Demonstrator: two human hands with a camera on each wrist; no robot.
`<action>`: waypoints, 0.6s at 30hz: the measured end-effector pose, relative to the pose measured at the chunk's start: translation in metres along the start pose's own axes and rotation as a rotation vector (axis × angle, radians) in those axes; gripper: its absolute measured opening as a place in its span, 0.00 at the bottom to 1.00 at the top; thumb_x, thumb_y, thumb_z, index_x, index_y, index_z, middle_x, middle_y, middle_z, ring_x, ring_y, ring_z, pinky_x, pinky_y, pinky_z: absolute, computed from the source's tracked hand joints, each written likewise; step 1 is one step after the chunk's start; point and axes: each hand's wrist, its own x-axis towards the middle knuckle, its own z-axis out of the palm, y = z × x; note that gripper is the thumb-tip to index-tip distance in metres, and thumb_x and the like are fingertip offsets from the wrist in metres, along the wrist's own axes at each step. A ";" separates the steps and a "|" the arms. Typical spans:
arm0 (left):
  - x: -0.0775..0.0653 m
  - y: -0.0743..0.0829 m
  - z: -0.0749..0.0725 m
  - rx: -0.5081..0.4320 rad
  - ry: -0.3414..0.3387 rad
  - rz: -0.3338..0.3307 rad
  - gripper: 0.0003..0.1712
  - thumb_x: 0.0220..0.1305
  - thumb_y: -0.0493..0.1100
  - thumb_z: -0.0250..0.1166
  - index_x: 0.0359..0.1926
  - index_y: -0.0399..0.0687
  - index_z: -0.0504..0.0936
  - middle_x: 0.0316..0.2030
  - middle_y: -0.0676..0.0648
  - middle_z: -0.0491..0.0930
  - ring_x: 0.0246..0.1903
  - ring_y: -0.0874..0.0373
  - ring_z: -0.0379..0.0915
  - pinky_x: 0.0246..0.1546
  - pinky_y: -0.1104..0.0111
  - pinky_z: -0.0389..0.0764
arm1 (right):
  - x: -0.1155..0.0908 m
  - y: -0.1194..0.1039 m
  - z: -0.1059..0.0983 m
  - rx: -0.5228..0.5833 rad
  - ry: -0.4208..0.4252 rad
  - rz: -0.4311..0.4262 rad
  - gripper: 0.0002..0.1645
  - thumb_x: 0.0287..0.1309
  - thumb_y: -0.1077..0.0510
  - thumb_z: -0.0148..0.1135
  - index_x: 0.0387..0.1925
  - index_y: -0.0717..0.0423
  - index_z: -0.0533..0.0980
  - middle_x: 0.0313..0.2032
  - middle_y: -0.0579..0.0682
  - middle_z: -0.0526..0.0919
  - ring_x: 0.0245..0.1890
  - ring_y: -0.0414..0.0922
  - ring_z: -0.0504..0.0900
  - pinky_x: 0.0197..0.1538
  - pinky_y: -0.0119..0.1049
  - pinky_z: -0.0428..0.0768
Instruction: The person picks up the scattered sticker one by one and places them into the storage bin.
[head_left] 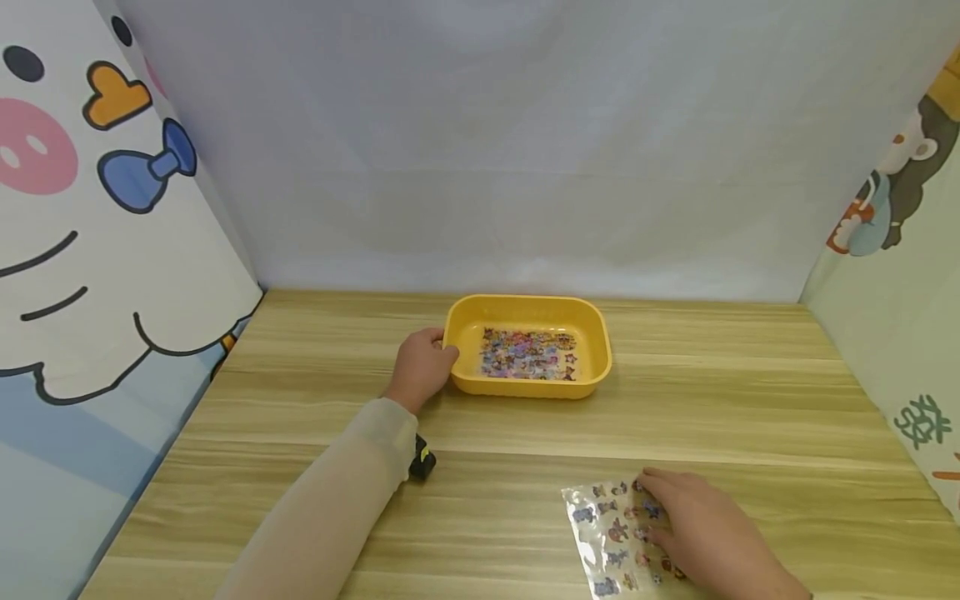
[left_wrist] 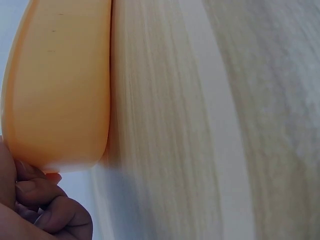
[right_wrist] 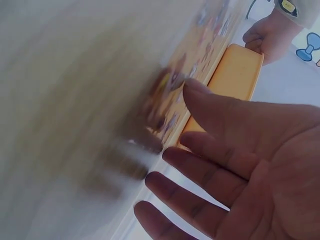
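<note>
A yellow plastic tray (head_left: 530,388) stands on the table in the head view, with clear sticker sheets (head_left: 525,354) lying inside it. My left hand (head_left: 422,367) pinches the tray's left rim between thumb and curled fingers; the left wrist view has the hand (left_wrist: 45,205) at the tray's end wall (left_wrist: 60,95). Nearer the front lies another clear sheet of small cartoon stickers (head_left: 617,531). Over its right part is my right hand (head_left: 705,529), hiding some of the stickers. Extended, spread fingers show on that hand (right_wrist: 235,165) in the right wrist view.
The wood-grain table (head_left: 315,350) meets a pale backdrop (head_left: 525,167) just behind the tray. Printed cartoon panels border the left (head_left: 90,233) and right (head_left: 900,333) sides. A small black device (head_left: 422,460) is on my left wrist.
</note>
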 end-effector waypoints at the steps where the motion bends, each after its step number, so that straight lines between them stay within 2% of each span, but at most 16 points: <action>1: 0.000 0.000 0.000 0.001 0.001 0.001 0.26 0.74 0.43 0.58 0.68 0.38 0.76 0.55 0.42 0.82 0.44 0.53 0.80 0.48 0.60 0.83 | 0.000 0.000 0.000 -0.001 -0.002 -0.005 0.34 0.55 0.53 0.78 0.62 0.60 0.78 0.62 0.58 0.80 0.62 0.61 0.77 0.62 0.61 0.73; 8: 0.001 -0.001 0.000 0.006 0.004 0.004 0.25 0.73 0.43 0.58 0.68 0.38 0.76 0.53 0.43 0.82 0.42 0.54 0.80 0.47 0.60 0.83 | 0.003 0.000 -0.002 0.010 -0.016 -0.010 0.33 0.54 0.54 0.79 0.60 0.58 0.80 0.57 0.55 0.83 0.59 0.59 0.79 0.61 0.60 0.75; 14: 0.002 -0.001 0.001 0.012 0.007 0.011 0.25 0.73 0.43 0.59 0.67 0.38 0.76 0.52 0.43 0.82 0.41 0.54 0.81 0.46 0.61 0.84 | 0.008 0.001 -0.003 -0.006 -0.004 -0.018 0.33 0.50 0.54 0.81 0.57 0.61 0.80 0.47 0.52 0.83 0.48 0.52 0.82 0.54 0.54 0.80; 18: 0.003 -0.001 0.001 0.002 0.003 0.006 0.26 0.73 0.42 0.59 0.68 0.38 0.76 0.54 0.43 0.82 0.44 0.54 0.81 0.48 0.60 0.84 | 0.013 0.007 -0.005 0.047 -0.037 -0.009 0.32 0.48 0.54 0.82 0.54 0.61 0.81 0.43 0.48 0.81 0.45 0.48 0.81 0.52 0.51 0.82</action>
